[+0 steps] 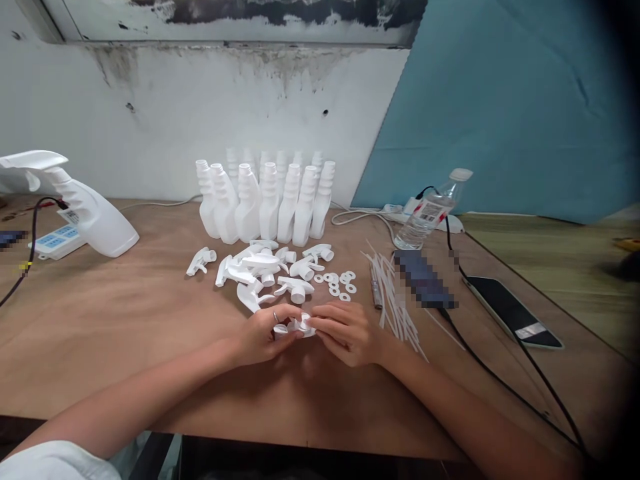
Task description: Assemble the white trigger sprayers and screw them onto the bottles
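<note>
Near the table's front middle, my left hand [273, 331] is closed round a white spray head [282, 330], partly covered by the fingers. My right hand [347, 331] pinches at the right end of the same piece; whatever sits between its fingertips is too small to make out. Just beyond the hands lies a loose pile of white spray heads [255, 267]. Several flat white rings [345, 297] are scattered to the right of that pile. Further right, thin white tubes [395, 300] lie in a loose bundle.
White open-necked bottles [247, 207] stand in rows by the wall. At the left is a complete spray bottle [103, 220] beside a power strip [59, 241]. A clear water bottle [423, 217], a phone [513, 312] and black cables [493, 380] occupy the table's right side [565, 400].
</note>
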### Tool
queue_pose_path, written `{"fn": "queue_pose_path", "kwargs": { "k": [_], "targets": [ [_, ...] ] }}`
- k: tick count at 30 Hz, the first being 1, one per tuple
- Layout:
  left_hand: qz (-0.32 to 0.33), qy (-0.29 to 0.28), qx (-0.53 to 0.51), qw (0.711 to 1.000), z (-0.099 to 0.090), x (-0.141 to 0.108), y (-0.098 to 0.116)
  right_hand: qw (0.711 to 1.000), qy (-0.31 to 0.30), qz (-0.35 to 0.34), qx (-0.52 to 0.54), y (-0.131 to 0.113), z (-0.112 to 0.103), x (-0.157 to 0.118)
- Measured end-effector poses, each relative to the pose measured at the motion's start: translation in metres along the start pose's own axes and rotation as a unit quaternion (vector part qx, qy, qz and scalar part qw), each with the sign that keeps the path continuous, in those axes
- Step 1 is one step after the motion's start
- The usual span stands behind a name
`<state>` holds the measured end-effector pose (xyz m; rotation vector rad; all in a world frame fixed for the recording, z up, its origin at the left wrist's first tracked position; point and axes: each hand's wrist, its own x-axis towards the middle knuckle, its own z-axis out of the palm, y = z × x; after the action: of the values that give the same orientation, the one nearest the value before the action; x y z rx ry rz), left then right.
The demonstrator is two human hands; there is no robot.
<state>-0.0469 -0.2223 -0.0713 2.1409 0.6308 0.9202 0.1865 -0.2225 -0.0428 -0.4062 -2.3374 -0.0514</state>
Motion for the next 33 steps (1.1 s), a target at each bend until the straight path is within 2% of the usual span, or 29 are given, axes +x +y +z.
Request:
{"fn": "queue_pose_path", "kwargs": {
  "k": [5, 9, 16, 29, 33],
  "targets": [
    [0.082, -0.01, 0.05, 0.995, -0.002, 0.002, 0.003, 0.998, -0.004, 0.029, 0.05, -0.001, 0.003, 0.0],
    [0.102, -0.009, 0.066, 0.993, -0.003, 0.003, 0.006, 0.997, 0.006, 0.038, 0.06, -0.002, 0.006, -0.001],
    [0.14, -0.008, 0.15, 0.979, -0.006, 0.004, 0.002, 0.994, -0.07, 0.045, 0.066, 0.0, 0.003, -0.001],
    [0.158, 0.01, 0.14, 0.977, -0.002, 0.005, -0.003, 0.992, -0.069, 0.05, 0.088, -0.003, 0.006, 0.003],
    [0.134, 0.025, 0.158, 0.978, 0.0, 0.002, -0.004, 0.997, -0.054, 0.055, 0.006, -0.01, 0.006, 0.006]
  ]
}}
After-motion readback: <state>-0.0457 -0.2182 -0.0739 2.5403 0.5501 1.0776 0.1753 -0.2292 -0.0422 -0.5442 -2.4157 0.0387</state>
